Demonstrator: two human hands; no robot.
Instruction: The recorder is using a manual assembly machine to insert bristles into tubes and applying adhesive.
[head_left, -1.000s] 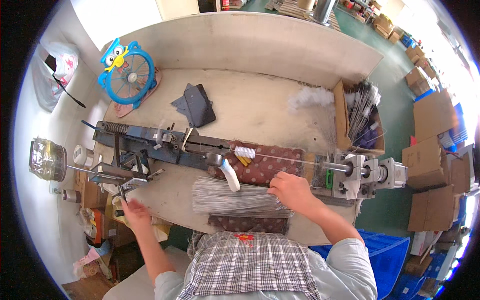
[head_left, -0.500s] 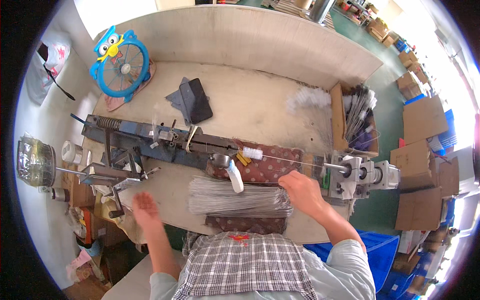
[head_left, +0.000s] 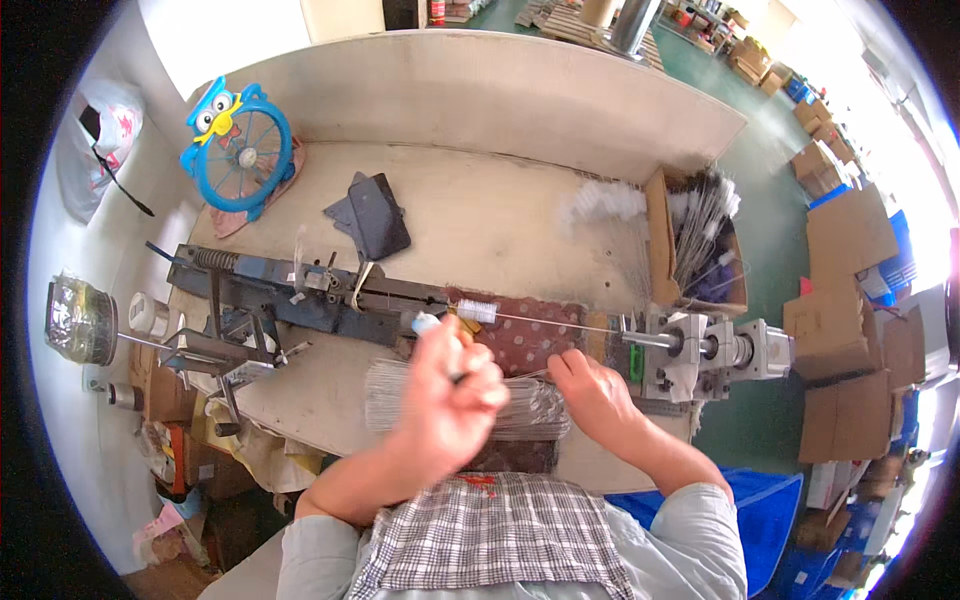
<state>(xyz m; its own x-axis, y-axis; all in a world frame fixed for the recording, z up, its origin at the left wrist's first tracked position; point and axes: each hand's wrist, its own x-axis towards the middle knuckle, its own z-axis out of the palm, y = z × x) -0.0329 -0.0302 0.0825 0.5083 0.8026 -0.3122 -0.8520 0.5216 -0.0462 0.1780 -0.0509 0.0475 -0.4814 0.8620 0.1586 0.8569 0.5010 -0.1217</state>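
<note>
My left hand [head_left: 452, 395], a little blurred, is closed round a white handle [head_left: 425, 323] at the middle of the bench machine; only the handle's top shows above the fingers. My right hand [head_left: 592, 397] pinches the end of a thin wire [head_left: 530, 377] over the right end of a wire bundle [head_left: 385, 398]. Behind my hands, a small white bristle brush [head_left: 478, 311] sits on a wire running right to the metal spindle [head_left: 655, 340]. The brush's left end meets the machine's dark rail [head_left: 400, 298].
An open cardboard box [head_left: 662, 240] of brushes stands at the back right, with white-bristled brushes [head_left: 605, 205] beside it. A dark phone-like slab [head_left: 382, 218] lies behind the rail. A blue toy-shaped fan [head_left: 240, 155] stands back left. A crank frame [head_left: 220, 355] is at left.
My left hand has swung up and right from the bench's left front and closed on the white handle. The right hand stays near the bundle's end. The whole view has shifted slightly.
</note>
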